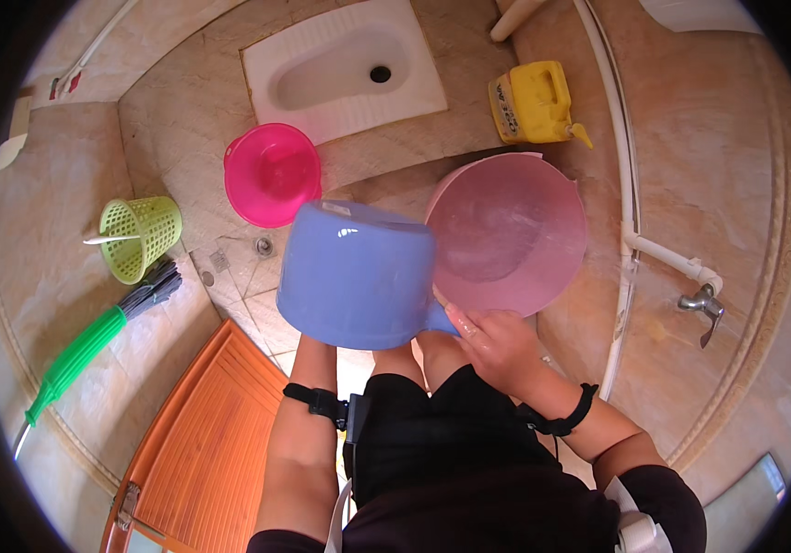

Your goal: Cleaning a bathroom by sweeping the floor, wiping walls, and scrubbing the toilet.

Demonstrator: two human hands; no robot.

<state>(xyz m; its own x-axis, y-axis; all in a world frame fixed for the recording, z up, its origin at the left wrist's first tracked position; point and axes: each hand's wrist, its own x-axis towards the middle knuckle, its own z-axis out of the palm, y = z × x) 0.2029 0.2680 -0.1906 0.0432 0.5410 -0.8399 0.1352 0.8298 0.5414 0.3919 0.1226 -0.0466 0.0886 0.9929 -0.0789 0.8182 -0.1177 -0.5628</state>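
My right hand (503,345) grips the handle of a large blue plastic dipper (357,276), which is turned with its outer base away from me and its rim towards me. My left forearm reaches up behind the dipper, and the dipper hides my left hand. Right of the dipper is a big pink plastic tub (547,276), wet or cloudy inside. A bright pink plastic basin (240,180) stands on the floor beyond the dipper, to its left, close to a white squat toilet pan (423,90).
A yellow plastic jug (527,104) stands at the right wall, near pipes and a metal tap (702,304). At left are a green lattice basket (160,221), a green-handled brush (84,352) and an orange door (216,442). A floor drain (264,246) lies below the basin.
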